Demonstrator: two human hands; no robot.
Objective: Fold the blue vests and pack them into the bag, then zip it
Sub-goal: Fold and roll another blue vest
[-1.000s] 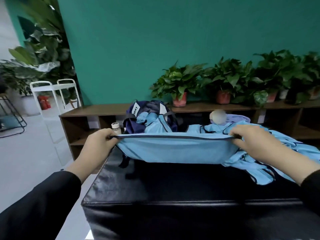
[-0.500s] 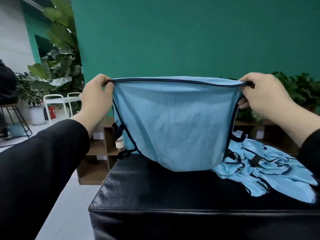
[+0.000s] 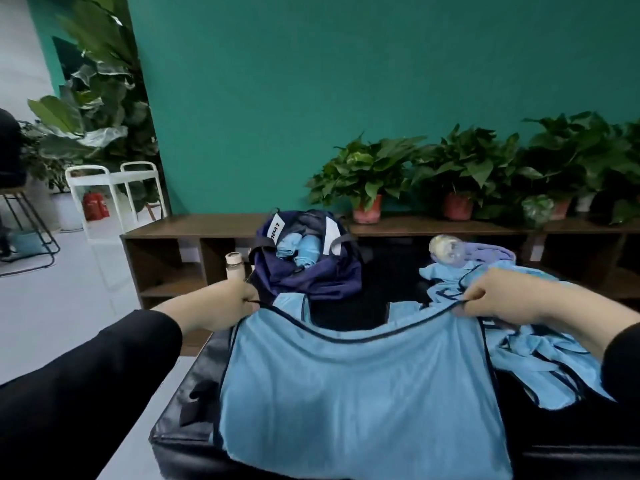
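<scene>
Lowered from mid-air, the blue vest (image 3: 360, 386) now lies spread on the black table (image 3: 554, 441), left hand (image 3: 221, 303) and right hand (image 3: 498, 292) pinching its trimmed edge, ready for folding.

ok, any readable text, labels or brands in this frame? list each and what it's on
"LVOI", approximate, rotated and partly blurred: on the white rectangular label of the open navy fabric bag.
The second white patch on the bag: no legible print.
The red canisters on the floor: too small and blurred to read.
The held light blue vest: no text visible.
</scene>
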